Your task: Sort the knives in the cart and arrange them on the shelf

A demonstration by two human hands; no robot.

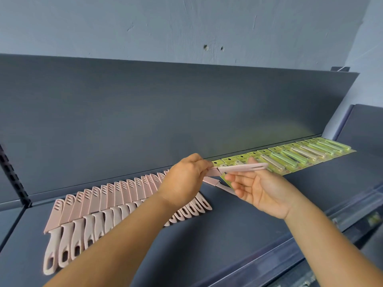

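My left hand pinches the left end of a pink sheathed knife and holds it level above the dark shelf. My right hand is palm up under the knife's other end; its fingers are straight and spread, and its thumb touches the knife. A second pink knife lies on the shelf just below. A row of several pink sheathed knives fans across the shelf's left half, partly hidden by my left forearm. Several knives in green packs line the back right.
The shelf's back panel rises behind both rows, with a blue-grey wall above. A slotted upright stands at the far left. A clear price rail runs along the shelf's front edge at the right.
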